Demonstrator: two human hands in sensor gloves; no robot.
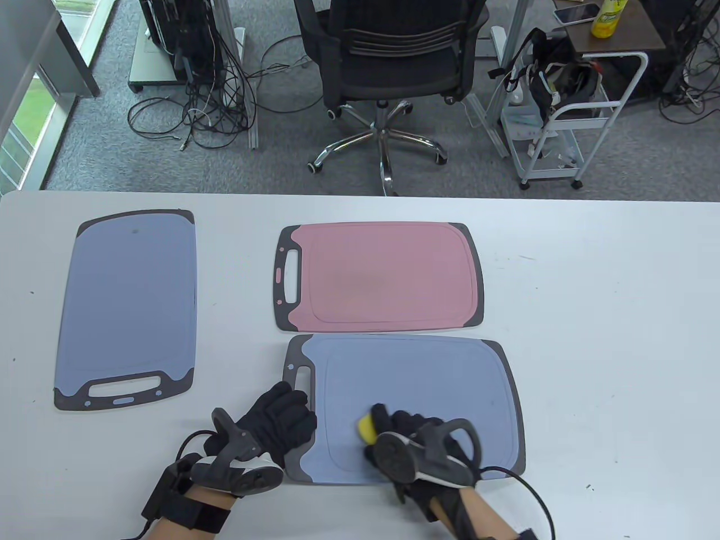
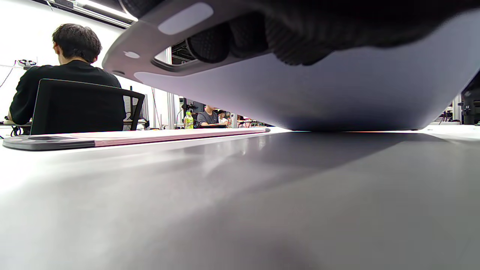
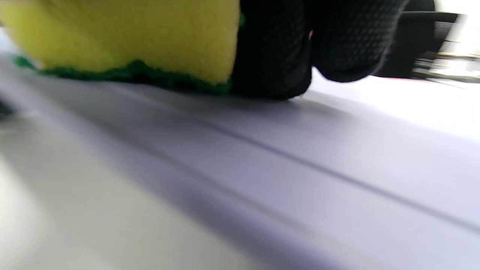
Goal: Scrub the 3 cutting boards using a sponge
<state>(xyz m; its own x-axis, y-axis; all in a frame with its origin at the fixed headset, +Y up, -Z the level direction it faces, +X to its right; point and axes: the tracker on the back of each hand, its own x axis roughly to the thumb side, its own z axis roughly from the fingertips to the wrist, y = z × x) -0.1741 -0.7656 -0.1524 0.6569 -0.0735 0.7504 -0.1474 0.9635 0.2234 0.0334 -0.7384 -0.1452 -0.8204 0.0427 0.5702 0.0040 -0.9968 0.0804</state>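
Three cutting boards lie on the white table (image 1: 607, 337): a blue board (image 1: 132, 298) at the left, a pink board (image 1: 382, 275) at the middle back, and a near blue board (image 1: 416, 388) in front of it. My left hand (image 1: 284, 419) grips the near board's handle end. In the left wrist view its fingers (image 2: 240, 37) curl round that edge and the near board (image 2: 318, 93) tilts up off the table. My right hand (image 1: 405, 430) holds a yellow sponge (image 1: 368, 429) against the board's front left part. The sponge (image 3: 123, 37) has its green side down on the board (image 3: 300, 187).
An office chair (image 1: 394, 62) and a white cart (image 1: 568, 118) stand beyond the table's far edge. In the left wrist view the pink board (image 2: 150, 135) lies flat, with a seated person (image 2: 63, 75) and a bottle (image 2: 188, 120) far behind it.
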